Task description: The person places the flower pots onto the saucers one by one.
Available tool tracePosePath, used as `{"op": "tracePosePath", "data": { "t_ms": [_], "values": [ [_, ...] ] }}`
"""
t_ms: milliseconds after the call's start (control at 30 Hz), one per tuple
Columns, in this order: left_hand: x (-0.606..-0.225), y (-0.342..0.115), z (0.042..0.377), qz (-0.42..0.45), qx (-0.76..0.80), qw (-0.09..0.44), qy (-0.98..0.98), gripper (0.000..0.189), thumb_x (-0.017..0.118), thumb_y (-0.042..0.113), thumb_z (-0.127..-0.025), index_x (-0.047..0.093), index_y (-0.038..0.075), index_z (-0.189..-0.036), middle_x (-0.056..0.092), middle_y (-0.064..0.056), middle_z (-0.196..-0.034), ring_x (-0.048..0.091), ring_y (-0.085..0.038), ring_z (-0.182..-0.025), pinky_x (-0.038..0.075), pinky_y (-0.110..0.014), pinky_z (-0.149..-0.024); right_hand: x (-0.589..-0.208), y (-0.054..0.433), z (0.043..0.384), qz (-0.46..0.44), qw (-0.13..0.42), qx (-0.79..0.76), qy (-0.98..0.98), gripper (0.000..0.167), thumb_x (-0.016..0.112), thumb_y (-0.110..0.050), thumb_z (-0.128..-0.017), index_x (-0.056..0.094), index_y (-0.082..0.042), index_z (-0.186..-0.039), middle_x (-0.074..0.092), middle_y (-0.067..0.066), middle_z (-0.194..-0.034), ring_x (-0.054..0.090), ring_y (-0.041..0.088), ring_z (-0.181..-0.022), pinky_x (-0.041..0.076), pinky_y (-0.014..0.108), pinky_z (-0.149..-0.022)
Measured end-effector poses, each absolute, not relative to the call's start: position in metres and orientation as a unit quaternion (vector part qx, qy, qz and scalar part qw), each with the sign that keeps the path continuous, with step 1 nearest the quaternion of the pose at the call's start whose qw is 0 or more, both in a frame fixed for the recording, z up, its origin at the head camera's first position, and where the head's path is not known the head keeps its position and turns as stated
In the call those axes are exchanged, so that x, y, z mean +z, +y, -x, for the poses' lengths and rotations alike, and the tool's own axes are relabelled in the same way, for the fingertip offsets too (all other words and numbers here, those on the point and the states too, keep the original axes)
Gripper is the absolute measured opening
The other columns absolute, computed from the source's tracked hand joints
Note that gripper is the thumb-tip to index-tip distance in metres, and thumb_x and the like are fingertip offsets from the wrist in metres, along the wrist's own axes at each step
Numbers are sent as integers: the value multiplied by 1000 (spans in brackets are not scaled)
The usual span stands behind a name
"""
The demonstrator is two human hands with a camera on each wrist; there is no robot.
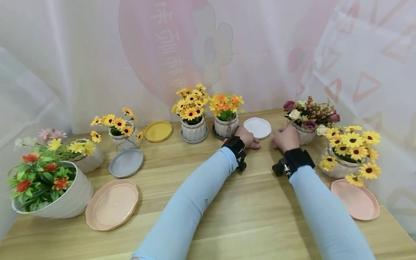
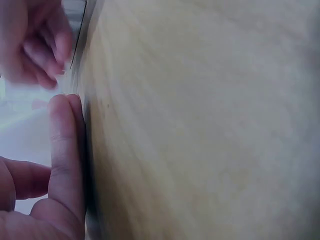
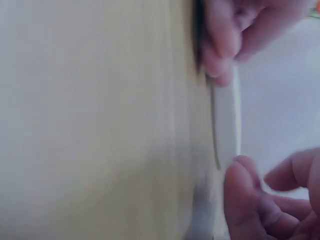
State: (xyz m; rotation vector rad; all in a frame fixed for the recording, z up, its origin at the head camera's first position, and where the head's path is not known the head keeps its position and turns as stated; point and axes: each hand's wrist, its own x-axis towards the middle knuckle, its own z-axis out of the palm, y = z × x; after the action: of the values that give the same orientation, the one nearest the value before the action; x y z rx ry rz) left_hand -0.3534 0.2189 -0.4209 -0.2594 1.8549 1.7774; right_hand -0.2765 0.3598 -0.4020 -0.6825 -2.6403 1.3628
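Note:
A white saucer (image 1: 257, 126) lies near the table's back edge between the two hands. My left hand (image 1: 245, 138) is low at its left front, fingers extended along the table, beside the pot of orange and yellow flowers (image 1: 226, 124). In the left wrist view its index finger (image 2: 65, 145) is straight, with the thumb apart. To the saucer's right is my right hand (image 1: 286, 138), close to the pot of purple and cream roses (image 1: 304, 134). The right wrist view has its fingertips (image 3: 241, 180) right at the saucer's rim (image 3: 227, 120), thumb held away, fingers loosely bent.
Left of the hands stands a pot of yellow daisies (image 1: 194, 129) on a grey saucer. Farther left are a yellow saucer (image 1: 158, 131), a blue-grey saucer (image 1: 126, 163), a peach plate (image 1: 112, 204) and several flower pots. At right, a pink plate (image 1: 355, 200) lies before a sunflower pot (image 1: 341, 168).

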Motion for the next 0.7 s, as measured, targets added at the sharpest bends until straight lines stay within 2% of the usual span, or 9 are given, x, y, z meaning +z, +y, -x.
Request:
{"op": "tracePosePath", "data": {
  "t_ms": [67,233,300,400,500,533,600,700],
  "values": [
    [-418,217,356,98,664,274,689,55,44,-16,-95,38,1,-146,70,-20,-73,64,-25,-47,60,-34,-52,-400,361,264,235,78,491,-835,41,45,-15,-97,60,8,-127,73,17,-83,70,16,-57,60,31,-58],
    [-412,210,365,99,653,270,700,58,46,-16,-95,35,2,-149,71,-19,-77,66,-24,-50,60,-32,-53,-392,365,238,277,125,569,-764,47,47,-22,-100,52,4,-138,70,8,-73,67,11,-54,60,30,-58],
    [-411,207,367,97,645,271,707,60,48,-14,-95,33,4,-150,72,-18,-79,66,-23,-51,60,-31,-53,-390,368,232,300,134,594,-735,50,47,-26,-101,43,-2,-145,67,5,-74,65,10,-52,60,29,-56],
    [-408,204,364,96,643,268,711,63,50,-13,-95,31,7,-151,72,-17,-83,68,-23,-54,60,-31,-56,-387,371,230,335,135,635,-683,60,42,-31,-103,17,-12,-154,63,6,-80,63,12,-49,59,29,-53],
    [-409,204,363,102,649,262,707,62,51,-15,-94,34,5,-150,72,-18,-83,67,-23,-53,60,-31,-56,-383,374,237,356,135,668,-639,60,35,-35,-104,8,-20,-155,64,8,-81,63,15,-48,60,32,-53],
    [-410,204,363,106,650,261,706,62,51,-16,-93,34,6,-149,72,-19,-83,66,-23,-52,60,-31,-55,-382,375,240,365,129,671,-633,58,34,-36,-105,13,-17,-155,65,7,-80,64,15,-49,60,32,-54],
    [-415,206,366,113,649,265,704,61,52,-16,-93,36,4,-148,72,-18,-79,65,-22,-50,59,-31,-53,-379,378,247,379,126,665,-631,51,32,-37,-105,31,-11,-148,67,5,-73,65,15,-49,60,33,-54],
    [-422,209,369,126,647,269,702,55,52,-16,-93,41,1,-144,72,-16,-76,67,-23,-52,59,-31,-53,-377,386,256,403,117,631,-653,47,33,-41,-105,55,-3,-122,64,-1,-60,63,11,-47,59,29,-52]
  ]
}}
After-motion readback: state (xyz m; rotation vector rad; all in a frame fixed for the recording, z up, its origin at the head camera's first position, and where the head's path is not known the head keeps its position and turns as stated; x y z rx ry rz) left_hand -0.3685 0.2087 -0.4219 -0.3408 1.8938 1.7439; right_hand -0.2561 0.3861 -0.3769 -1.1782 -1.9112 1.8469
